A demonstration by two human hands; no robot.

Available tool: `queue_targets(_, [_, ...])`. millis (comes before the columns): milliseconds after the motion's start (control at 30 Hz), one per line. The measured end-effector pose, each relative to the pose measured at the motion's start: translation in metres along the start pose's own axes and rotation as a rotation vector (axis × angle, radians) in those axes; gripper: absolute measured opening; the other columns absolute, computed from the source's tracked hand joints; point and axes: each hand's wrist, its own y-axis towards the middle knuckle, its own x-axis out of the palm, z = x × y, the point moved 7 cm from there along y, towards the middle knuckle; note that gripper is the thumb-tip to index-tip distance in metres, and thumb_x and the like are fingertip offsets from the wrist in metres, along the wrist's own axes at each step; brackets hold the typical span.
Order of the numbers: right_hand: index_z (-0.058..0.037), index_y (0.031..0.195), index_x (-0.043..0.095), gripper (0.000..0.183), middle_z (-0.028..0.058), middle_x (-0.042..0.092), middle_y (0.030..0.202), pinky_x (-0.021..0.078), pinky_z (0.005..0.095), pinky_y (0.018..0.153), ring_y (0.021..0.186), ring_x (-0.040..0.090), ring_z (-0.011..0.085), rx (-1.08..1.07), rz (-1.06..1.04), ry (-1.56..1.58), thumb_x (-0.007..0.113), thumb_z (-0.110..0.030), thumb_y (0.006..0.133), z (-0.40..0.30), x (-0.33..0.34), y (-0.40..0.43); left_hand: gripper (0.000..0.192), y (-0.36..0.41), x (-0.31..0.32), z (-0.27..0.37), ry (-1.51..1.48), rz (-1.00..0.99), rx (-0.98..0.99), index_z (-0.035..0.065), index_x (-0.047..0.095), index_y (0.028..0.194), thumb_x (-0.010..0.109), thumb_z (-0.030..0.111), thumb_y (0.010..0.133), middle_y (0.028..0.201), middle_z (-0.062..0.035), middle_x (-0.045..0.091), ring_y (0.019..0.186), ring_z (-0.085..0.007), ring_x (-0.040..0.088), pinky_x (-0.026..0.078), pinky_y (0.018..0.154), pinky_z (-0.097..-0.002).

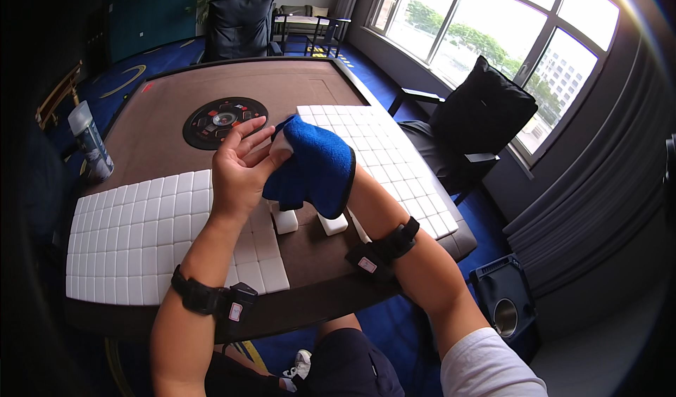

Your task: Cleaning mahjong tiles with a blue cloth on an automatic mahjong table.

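A blue cloth (pixel 317 159) with a dark edge is draped over my right hand, hiding its fingers. My left hand (pixel 240 159) meets the cloth at its upper left, with a pale patch of material between thumb and fingers. Below the cloth, one white mahjong tile (pixel 285 220) lies beside the left block, and another loose white tile (pixel 333 224) is farther right. A large block of white tiles (pixel 142 238) stands at the left of the mahjong table (pixel 163 98), its tiles packed in rows. A second block of white tiles (pixel 391 170) runs along the right side.
A round black centre panel (pixel 225 123) is set in the tabletop. On the left edge stands a spray can (pixel 91 141) with a clear cap. Black chairs (pixel 240 27) are at the far side and at the right (pixel 475 112). A side tray with a metal cup holder (pixel 505 317) is lower right.
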Motion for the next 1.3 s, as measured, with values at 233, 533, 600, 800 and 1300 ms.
queue_targets(233, [-0.0053, 0.086, 0.069, 0.040, 0.0194, 0.065, 0.090, 0.0553, 0.0442, 0.075, 0.086, 0.065, 0.0413, -0.058, 0.011, -0.149, 0.082, -0.028, 0.057, -0.001, -0.007, -0.004, 0.051, -0.003, 0.004, -0.006, 0.143, -0.069, -0.111, 0.0010, 0.063, 0.120, 0.088, 0.018, 0.080, 0.110, -0.0164, 0.072, 0.102, -0.0197, 0.070, 0.055, 0.094, -0.0315])
queue_targets(533, [-0.0039, 0.102, 0.059, 0.050, 0.0196, 0.067, 0.085, 0.0554, 0.0406, 0.070, 0.081, 0.069, 0.0383, 0.046, -0.207, 0.163, 0.085, -0.018, 0.062, 0.003, 0.015, -0.010, 0.048, -0.001, -0.013, -0.020, 0.291, 0.063, -0.245, -0.0013, 0.066, 0.116, 0.084, 0.030, 0.084, 0.105, -0.0122, 0.072, 0.096, -0.0160, 0.069, 0.056, 0.090, -0.0280])
queue_targets(600, [-0.0040, 0.105, 0.055, 0.052, 0.0186, 0.067, 0.083, 0.0551, 0.0391, 0.067, 0.077, 0.069, 0.0363, 0.144, -0.176, -0.008, 0.085, -0.017, 0.064, 0.004, 0.005, -0.012, 0.047, 0.000, -0.012, -0.020, 0.266, 0.065, -0.194, -0.0016, 0.067, 0.116, 0.084, 0.029, 0.084, 0.103, -0.0114, 0.072, 0.095, -0.0155, 0.069, 0.055, 0.090, -0.0277])
queue_targets(800, [-0.0042, 0.104, 0.057, 0.053, 0.0184, 0.068, 0.081, 0.0553, 0.0390, 0.066, 0.075, 0.069, 0.0377, 0.751, -0.290, 1.140, 0.085, -0.023, 0.064, 0.034, 0.039, -0.027, 0.045, -0.002, -0.013, -0.012, 0.168, 0.106, -0.140, -0.0017, 0.070, 0.114, 0.087, 0.024, 0.082, 0.102, -0.0113, 0.074, 0.095, -0.0154, 0.070, 0.056, 0.087, -0.0267])
queue_targets(1300, [-0.0054, 0.097, 0.068, 0.038, 0.0185, 0.067, 0.085, 0.0561, 0.0426, 0.073, 0.080, 0.068, 0.0397, 0.063, -0.020, -0.152, 0.082, -0.023, 0.066, -0.011, -0.007, -0.002, 0.043, 0.000, -0.020, -0.009, 0.195, 0.148, -0.107, 0.0006, 0.070, 0.112, 0.088, 0.020, 0.079, 0.101, -0.0109, 0.074, 0.093, -0.0150, 0.070, 0.056, 0.086, -0.0273])
